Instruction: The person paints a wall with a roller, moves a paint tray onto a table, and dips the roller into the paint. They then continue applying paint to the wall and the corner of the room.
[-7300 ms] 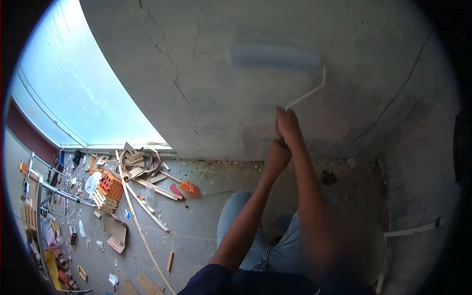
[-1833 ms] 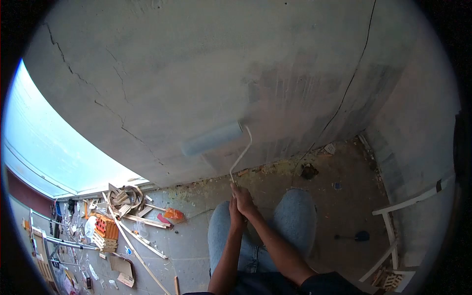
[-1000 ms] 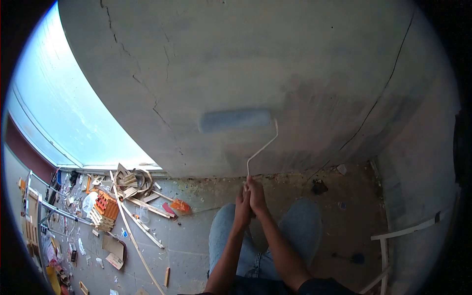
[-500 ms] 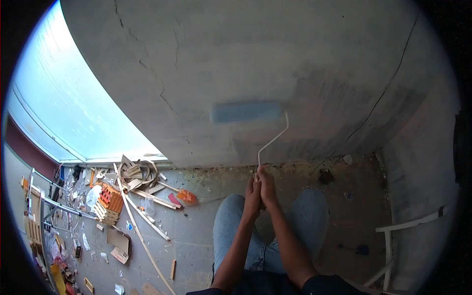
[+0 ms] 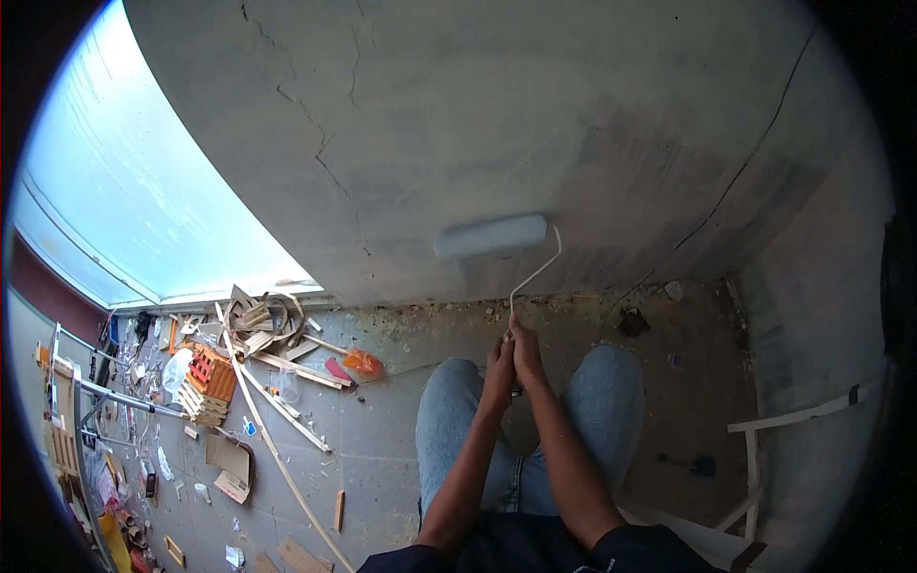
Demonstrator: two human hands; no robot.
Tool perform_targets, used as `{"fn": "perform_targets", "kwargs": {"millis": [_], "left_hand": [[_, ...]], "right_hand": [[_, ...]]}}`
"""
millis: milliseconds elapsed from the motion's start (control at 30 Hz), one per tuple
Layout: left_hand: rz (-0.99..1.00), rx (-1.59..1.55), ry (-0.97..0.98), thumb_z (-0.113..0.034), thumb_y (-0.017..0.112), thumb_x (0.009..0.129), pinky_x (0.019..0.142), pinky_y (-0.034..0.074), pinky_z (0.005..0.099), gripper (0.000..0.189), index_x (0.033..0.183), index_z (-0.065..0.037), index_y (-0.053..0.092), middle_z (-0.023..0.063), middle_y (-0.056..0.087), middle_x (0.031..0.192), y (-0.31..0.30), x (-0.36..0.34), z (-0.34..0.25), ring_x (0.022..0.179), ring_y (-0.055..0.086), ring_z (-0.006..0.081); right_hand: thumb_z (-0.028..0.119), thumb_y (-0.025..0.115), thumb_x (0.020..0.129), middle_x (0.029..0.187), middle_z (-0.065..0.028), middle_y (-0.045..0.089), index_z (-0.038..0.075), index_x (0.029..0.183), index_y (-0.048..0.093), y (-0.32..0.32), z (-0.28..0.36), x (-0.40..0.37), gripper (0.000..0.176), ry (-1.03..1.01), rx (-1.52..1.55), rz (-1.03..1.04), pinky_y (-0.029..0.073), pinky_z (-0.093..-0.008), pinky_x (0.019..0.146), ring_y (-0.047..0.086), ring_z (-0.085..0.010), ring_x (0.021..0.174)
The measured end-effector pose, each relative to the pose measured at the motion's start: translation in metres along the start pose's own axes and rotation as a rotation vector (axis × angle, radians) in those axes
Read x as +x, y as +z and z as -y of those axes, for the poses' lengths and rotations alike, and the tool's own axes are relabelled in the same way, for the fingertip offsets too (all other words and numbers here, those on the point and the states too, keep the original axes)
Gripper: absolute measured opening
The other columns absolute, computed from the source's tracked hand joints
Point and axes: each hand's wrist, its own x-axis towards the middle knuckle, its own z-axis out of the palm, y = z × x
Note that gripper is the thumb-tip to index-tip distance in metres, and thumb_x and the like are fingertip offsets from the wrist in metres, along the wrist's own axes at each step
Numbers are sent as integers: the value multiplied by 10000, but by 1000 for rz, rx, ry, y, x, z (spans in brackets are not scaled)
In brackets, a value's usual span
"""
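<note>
Both hands are wrapped round the handle of a paint roller [image 5: 492, 237]. My left hand [image 5: 499, 368] and my right hand [image 5: 526, 351] sit side by side on it, the right one a little higher, and they hide most of the handle. From there the thin white wire frame bends up to the pale sleeve, which lies tilted against the lower part of the grey wall [image 5: 449, 124]. Around the sleeve the wall shows light coated areas and darker, reddish patches to the right.
Cracks run down the wall at left and right. On the floor at left lie wood strips [image 5: 287, 401], an orange crate [image 5: 212, 371], cardboard [image 5: 229, 468] and litter. A white frame [image 5: 793, 417] leans at right. A bright window [image 5: 143, 181] is at upper left.
The roller sleeve has moved slightly down and to the right along the wall and is now more tilted. Both hands stay on the handle. The view has shifted a little.
</note>
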Motion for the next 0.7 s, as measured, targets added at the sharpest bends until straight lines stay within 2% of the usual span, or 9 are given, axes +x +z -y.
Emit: {"fn": "perform_targets", "kwargs": {"millis": [33, 133, 267, 333, 467, 533, 567, 633, 700], "left_hand": [[-4, -7, 26, -319, 447, 916, 872, 398, 299, 462, 1231, 18, 416, 127, 529, 1131, 4, 0, -3, 1030, 511, 200], [-35, 31, 101, -317, 446, 917, 887, 385, 297, 459, 1214, 31, 420, 127, 527, 1133, 15, -4, -18, 1041, 503, 204], [1, -22, 181, -316, 445, 917, 866, 398, 298, 443, 1209, 17, 430, 122, 530, 1120, 21, 5, -28, 1025, 508, 195], [-10, -79, 31, -312, 446, 916, 845, 408, 297, 427, 1205, 3, 439, 119, 533, 1106, 1, 15, -4, 1010, 514, 186], [-57, -75, -168, -308, 448, 915, 805, 425, 291, 401, 1193, -19, 456, 112, 539, 1078, -18, 8, 11, 976, 523, 170], [-57, 3, -188, -304, 448, 914, 807, 423, 292, 399, 1186, -13, 457, 113, 541, 1081, -34, 15, 17, 976, 524, 177], [-56, 37, -192, -302, 448, 914, 807, 423, 293, 397, 1182, -9, 457, 114, 542, 1083, -40, 20, 19, 976, 525, 180], [-100, 70, -78, -314, 457, 910, 812, 421, 295, 416, 1185, -3, 456, 118, 543, 1089, -30, 9, 5, 976, 527, 187], [-107, 112, 16, -324, 462, 908, 820, 418, 297, 436, 1195, 4, 450, 123, 543, 1100, -24, 2, -9, 980, 529, 194]], "right_hand": [[539, 423, 880, 610, -14, 404, 21, 642, 449, 1, 14, -6, 571, -54, 23, 36, 329, -309, 565, 384, -134, 589], [532, 428, 882, 605, 2, 394, 43, 624, 427, 3, 49, -15, 553, -49, 41, 102, 319, -296, 562, 372, -118, 584], [536, 427, 881, 594, 6, 384, 57, 620, 423, 9, 48, -1, 545, -146, 51, 90, 316, -297, 564, 375, -120, 594], [546, 426, 878, 595, 1, 389, 58, 626, 424, 10, 18, 12, 549, -194, 6, 49, 319, -306, 571, 377, -127, 598], [553, 411, 882, 608, -14, 409, 41, 650, 436, 10, -30, 9, 563, 94, -53, -29, 337, -337, 601, 388, -148, 600], [553, 404, 885, 609, -20, 414, 37, 651, 439, 16, -31, 9, 568, 191, -20, -54, 345, -350, 618, 392, -157, 597], [560, 417, 877, 601, -12, 410, 54, 642, 434, 19, -29, 8, 559, 185, 9, -50, 342, -334, 590, 394, -143, 592], [573, 444, 862, 584, 5, 402, 88, 623, 425, 24, -20, 2, 541, 175, 61, -37, 335, -302, 535, 399, -114, 580], [562, 436, 872, 592, 6, 406, 89, 626, 423, 27, -11, 0, 533, 90, 95, 21, 335, -297, 544, 400, -110, 591]]}}
